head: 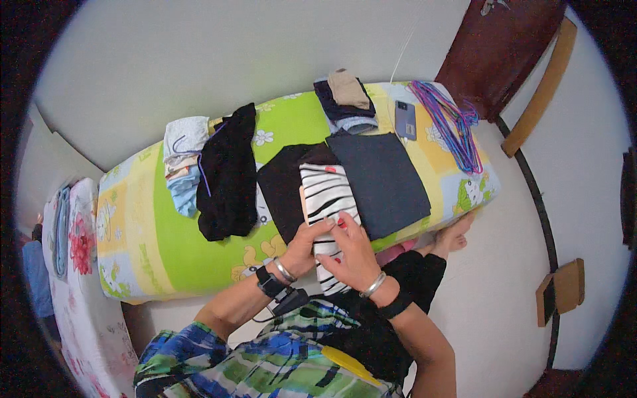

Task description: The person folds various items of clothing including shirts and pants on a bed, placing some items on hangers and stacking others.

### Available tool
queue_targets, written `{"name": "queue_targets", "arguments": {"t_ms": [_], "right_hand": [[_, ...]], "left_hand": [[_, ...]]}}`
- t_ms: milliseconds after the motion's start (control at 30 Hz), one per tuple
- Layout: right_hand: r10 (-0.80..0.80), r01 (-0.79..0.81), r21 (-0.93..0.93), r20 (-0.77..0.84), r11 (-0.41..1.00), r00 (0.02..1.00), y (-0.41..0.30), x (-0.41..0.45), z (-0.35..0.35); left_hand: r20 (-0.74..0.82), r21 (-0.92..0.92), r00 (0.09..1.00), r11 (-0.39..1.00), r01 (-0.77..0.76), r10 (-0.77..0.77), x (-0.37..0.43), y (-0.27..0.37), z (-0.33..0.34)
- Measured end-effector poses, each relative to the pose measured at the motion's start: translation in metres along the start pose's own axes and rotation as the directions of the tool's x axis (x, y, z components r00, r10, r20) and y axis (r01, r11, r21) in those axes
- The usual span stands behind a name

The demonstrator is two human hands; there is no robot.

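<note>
A folded white cloth garment with black stripes and small red marks (pixel 329 191) lies lengthwise in front of me, its near end hanging past the bed's edge. My left hand (pixel 301 251) grips its left edge, thumb on top and fingers hidden beneath. Over the right part of the same cloth, my right hand (pixel 354 256) holds it with thumb and fingers spread across the fabric. Under the far end is a black garment (pixel 286 184). Just right of the cloth, a folded dark grey garment (pixel 383 184) lies flat.
Left on the bed (pixel 134 239) are a long black garment (pixel 229 184) and a row of folded light clothes (pixel 185 164). Farther back sit a small clothes stack (pixel 348 97), a phone (pixel 405 120) with a cable, and coiled colourful cords (pixel 450 127). An open cardboard box (pixel 567 288) stands right.
</note>
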State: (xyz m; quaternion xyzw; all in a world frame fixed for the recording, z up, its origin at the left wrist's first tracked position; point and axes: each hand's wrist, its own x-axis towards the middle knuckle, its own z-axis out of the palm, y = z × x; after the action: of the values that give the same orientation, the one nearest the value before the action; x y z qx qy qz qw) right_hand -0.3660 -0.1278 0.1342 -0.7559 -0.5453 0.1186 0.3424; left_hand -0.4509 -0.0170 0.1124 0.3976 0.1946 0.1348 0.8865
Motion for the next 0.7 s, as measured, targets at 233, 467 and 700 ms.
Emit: {"name": "queue_targets", "arguments": {"t_ms": [233,467,700], "right_hand": [[0.044,0.014,0.466,-0.115,0.885,0.992,-0.003,0.011,-0.018],[0.155,-0.05,0.51,-0.167,0.859,0.974,0.038,0.005,-0.004],[0.275,-0.21,0.538,-0.043,0.817,0.96,0.056,-0.005,0.003]], "left_hand": [[0.102,-0.357,0.983,0.917,0.178,-0.151,0.009,0.027,-0.027],[0.068,-0.429,0.947,0.848,0.311,-0.313,0.023,0.009,-0.087],[-0.192,-0.143,0.971,0.983,0.114,-0.14,0.01,-0.019,-0.081]]}}
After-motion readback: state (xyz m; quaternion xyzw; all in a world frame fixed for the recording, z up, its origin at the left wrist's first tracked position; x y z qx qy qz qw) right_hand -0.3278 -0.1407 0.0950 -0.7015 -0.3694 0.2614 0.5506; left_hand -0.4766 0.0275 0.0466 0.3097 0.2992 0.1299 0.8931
